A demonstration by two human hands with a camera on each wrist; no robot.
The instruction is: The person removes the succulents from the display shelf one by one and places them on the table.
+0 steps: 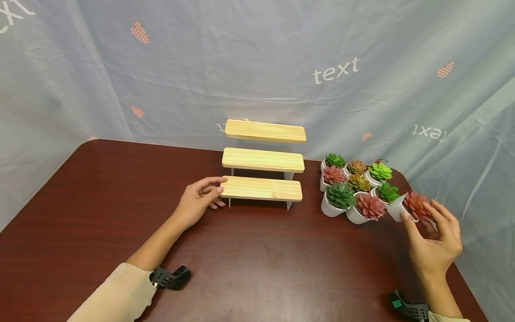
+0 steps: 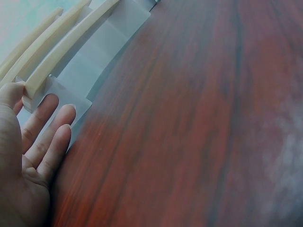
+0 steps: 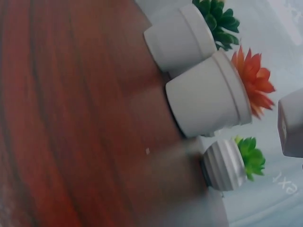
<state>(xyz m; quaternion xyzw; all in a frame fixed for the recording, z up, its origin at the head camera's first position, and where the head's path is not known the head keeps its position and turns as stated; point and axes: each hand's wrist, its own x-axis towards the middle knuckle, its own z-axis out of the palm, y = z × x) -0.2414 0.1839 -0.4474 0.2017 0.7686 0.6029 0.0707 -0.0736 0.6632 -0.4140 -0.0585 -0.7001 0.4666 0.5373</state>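
Observation:
A three-tier display stand (image 1: 261,188) with pale wooden steps stands at the back middle of the table. My left hand (image 1: 197,201) grips the left end of its lowest step; in the left wrist view, the remaining fingers (image 2: 59,137) extend beside the clear side support. At the right, my right hand (image 1: 436,237) holds a potted red succulent (image 1: 416,205) tilted above the table, its white angular pot leaning left. Only part of that pot (image 3: 291,125) enters the right wrist view. Just left of it stands a red succulent in a round white pot (image 1: 358,216).
Several other potted succulents cluster right of the stand, among them a dark green one (image 1: 340,195) and a bright green one (image 1: 380,171). A grey-blue curtain (image 1: 257,58) hangs behind and beside the dark brown table (image 1: 257,259).

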